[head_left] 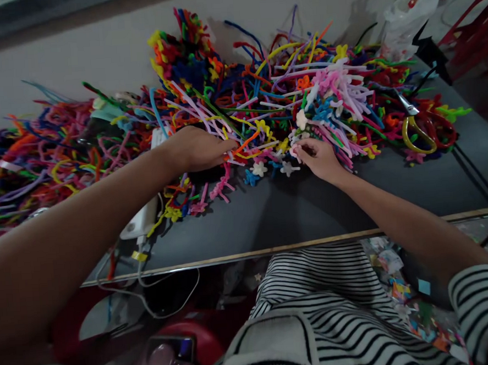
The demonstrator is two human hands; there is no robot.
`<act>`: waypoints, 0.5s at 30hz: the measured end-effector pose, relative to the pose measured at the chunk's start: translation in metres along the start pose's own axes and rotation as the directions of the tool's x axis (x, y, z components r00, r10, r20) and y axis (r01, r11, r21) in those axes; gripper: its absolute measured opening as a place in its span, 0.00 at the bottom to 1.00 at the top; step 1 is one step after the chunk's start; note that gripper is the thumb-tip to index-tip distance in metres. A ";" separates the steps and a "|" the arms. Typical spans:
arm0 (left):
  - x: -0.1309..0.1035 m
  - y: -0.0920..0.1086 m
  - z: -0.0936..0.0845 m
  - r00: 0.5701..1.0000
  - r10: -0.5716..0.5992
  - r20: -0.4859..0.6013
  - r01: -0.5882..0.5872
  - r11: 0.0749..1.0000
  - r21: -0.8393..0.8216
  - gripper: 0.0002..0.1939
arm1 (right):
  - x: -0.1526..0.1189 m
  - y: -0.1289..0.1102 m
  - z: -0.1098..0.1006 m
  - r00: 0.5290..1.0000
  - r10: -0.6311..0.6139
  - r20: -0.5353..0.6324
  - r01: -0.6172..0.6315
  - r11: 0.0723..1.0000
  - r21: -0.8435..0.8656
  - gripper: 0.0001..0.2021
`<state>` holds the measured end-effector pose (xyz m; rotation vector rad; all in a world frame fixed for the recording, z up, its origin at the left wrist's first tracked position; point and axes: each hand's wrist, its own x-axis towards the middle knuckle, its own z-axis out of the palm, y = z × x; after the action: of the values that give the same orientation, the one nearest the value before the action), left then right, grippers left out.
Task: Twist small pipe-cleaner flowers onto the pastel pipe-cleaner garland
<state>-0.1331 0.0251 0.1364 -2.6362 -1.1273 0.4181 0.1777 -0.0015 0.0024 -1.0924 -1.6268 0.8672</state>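
My left hand (pixel 200 146) reaches over the middle of a heap of coloured pipe cleaners (pixel 206 110). Its fingers are closed at an orange pipe cleaner (pixel 248 145); what exactly lies between them is hard to make out. Further right, my right hand (pixel 319 157) pinches a small pale pink pipe-cleaner piece (pixel 295 150) at the heap's front edge. Between the hands lie small pipe-cleaner flowers, among them a white one (pixel 259 169), a blue one (pixel 251 177) and a grey one (pixel 288 169). Below my left hand hangs a pink twisted strand (pixel 223 188).
Scissors with yellow and red handles (pixel 418 134) lie to the right on the dark table (pixel 312 217). A white power strip (pixel 141 219) with a cable sits at the left front. A bunch of pipe-cleaner flowers (pixel 186 56) rises behind. A plastic bag (pixel 409 15) stands back right.
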 end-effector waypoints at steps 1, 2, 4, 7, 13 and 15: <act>0.000 0.002 -0.001 0.998 0.002 0.056 -0.007 0.997 0.080 0.27 | 0.000 0.001 0.000 1.000 -0.003 -0.003 0.003 1.000 -0.004 0.19; 0.000 0.005 -0.003 0.995 -0.009 0.100 -0.004 0.990 0.138 0.29 | 0.001 0.002 -0.001 1.000 -0.005 -0.006 0.005 1.000 -0.006 0.18; 0.004 0.012 -0.003 0.990 -0.035 0.135 0.013 0.987 0.158 0.31 | 0.001 0.003 -0.001 1.000 -0.007 -0.004 0.007 1.000 -0.006 0.17; 0.016 0.020 0.001 0.994 -0.003 0.106 -0.004 0.998 0.067 0.24 | 0.001 0.003 0.000 1.000 0.003 0.017 -0.003 1.000 0.003 0.17; 0.045 0.033 0.012 0.997 0.073 0.009 -0.071 0.991 -0.110 0.15 | 0.003 0.008 0.003 0.999 0.002 0.047 -0.002 1.000 0.002 0.17; 0.052 0.038 0.009 0.994 0.110 0.027 -0.107 0.990 -0.087 0.10 | 0.003 0.010 0.003 0.998 0.016 0.057 -0.015 1.000 -0.014 0.17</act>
<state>-0.0770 0.0386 0.1067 -2.7841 -1.0364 0.4437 0.1772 0.0048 -0.0061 -1.1002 -1.6753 0.9054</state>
